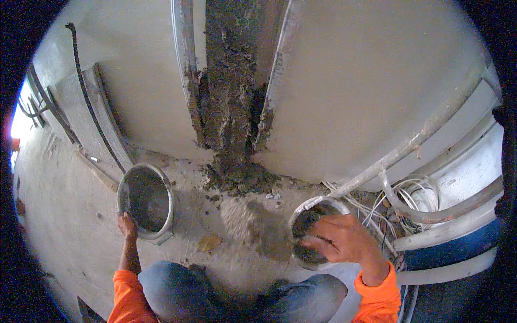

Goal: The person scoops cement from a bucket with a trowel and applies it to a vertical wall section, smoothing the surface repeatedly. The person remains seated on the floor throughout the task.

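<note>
Two pale wall stretches (371, 91) fill most of my feed, flanking a rough dark strip (231, 70) that ends at a crumbled heap (239, 175) on the floor (64, 215). A long pale pipe (409, 146) slants down from the right. Lower, I have a pair of round buckets: the left bucket (168, 207) stands left of the heap, the right bucket (294, 220) near the pipe's lower end. The left hand (128, 226) touches the left bucket's rim, fingers partly bent; I cannot tell whether they grip it. The right hand (336, 237) is over the right bucket's mouth, fingers curled and blurred; whether it holds anything, I cannot tell. A yellow-brown, leaf-like scrap (209, 243) lies between the buckets.
</note>
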A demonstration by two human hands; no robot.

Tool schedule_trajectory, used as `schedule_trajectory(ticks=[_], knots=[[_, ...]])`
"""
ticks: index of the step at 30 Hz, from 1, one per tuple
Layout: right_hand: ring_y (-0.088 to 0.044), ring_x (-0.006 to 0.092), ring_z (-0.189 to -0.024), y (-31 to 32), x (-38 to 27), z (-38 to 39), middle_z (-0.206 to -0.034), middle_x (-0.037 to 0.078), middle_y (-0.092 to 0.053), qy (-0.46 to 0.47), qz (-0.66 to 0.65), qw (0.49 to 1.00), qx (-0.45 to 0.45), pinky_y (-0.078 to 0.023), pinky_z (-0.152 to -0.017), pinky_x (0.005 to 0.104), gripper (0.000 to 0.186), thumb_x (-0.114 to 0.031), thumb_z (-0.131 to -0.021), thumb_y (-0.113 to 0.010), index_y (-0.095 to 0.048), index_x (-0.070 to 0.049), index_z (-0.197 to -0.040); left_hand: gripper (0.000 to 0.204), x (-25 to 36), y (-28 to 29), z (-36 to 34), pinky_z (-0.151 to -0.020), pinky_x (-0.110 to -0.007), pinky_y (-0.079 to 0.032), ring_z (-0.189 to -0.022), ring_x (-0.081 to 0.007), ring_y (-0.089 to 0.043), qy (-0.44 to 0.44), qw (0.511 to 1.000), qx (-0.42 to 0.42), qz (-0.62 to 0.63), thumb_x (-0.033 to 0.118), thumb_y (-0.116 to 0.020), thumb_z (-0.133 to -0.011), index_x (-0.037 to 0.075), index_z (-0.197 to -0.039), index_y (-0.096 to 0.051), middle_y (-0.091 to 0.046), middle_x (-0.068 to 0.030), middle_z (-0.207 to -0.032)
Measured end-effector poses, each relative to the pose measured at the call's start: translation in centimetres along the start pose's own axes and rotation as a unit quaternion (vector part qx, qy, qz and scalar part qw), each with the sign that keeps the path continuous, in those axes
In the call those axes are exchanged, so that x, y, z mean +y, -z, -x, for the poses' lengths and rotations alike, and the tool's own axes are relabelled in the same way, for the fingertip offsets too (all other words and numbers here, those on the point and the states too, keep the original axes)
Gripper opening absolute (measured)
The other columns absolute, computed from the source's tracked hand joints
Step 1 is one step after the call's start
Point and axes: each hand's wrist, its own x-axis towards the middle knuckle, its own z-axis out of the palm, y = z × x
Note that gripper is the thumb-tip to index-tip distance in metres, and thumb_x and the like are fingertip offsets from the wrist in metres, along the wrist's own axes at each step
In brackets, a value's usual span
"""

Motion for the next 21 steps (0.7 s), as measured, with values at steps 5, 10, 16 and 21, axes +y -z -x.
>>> schedule_trajectory(ticks=[5, 10, 16, 21], knots=[[-0.066, 0.0253, -0.065, 2.4, 1.2, -2.7, -0.078, 0.01, -0.068, 0.053, -0.171, 0.97, -0.163, -0.053, -0.058, 0.0364, 0.025, -0.03, -0.089, -0.073, -0.072, -0.006, -0.09, 0.043, -0.3, 0.0, -0.6, -0.094, -0.051, -0.045, -0.109, -0.0481, -0.058, 0.009, 0.997, -0.072, -0.006, 0.03, -0.049, -0.098, -0.004, -0.124, -0.054, -0.061, -0.0312, -0.118], [-0.063, 0.0162, -0.062, 6.2, 3.6, -11.2, -0.083, 0.003, -0.072, -0.168, -0.27, 0.946, -0.067, -0.053, -0.058, 0.0306, 0.027, -0.033, -0.093, -0.069, -0.074, -0.006, -0.097, 0.048, -0.5, -0.4, 0.2, -0.092, -0.05, -0.045, -0.11, -0.0449, -0.06, -0.003, 0.994, -0.027, 0.102, 0.03, -0.051, -0.096, -0.005, -0.129, -0.053, -0.062, -0.0297, -0.12], [-0.061, 0.011, -0.062, 10.8, 2.7, -11.4, -0.074, 0.002, -0.066, -0.205, -0.186, 0.959, 0.068, -0.051, -0.052, 0.0258, 0.029, -0.033, -0.097, -0.065, -0.073, -0.004, -0.092, 0.038, -1.4, -1.0, -0.3, -0.088, -0.055, -0.045, -0.102, -0.0503, -0.059, 0.097, 0.992, -0.063, 0.05, 0.028, -0.051, -0.096, -0.007, -0.111, -0.054, -0.061, -0.0319, -0.111], [-0.066, 0.0368, -0.07, 2.9, 7.7, -11.7, -0.084, 0.017, -0.069, -0.057, 0.182, 0.981, -0.038, -0.053, -0.065, 0.0445, 0.033, -0.033, -0.094, -0.065, -0.069, -0.003, -0.083, 0.039, -0.3, -0.9, 0.7, -0.088, -0.055, -0.045, -0.103, -0.0507, -0.059, 0.04, 0.996, -0.016, 0.073, 0.027, -0.049, -0.097, -0.006, -0.118, -0.053, -0.061, -0.0331, -0.111]])
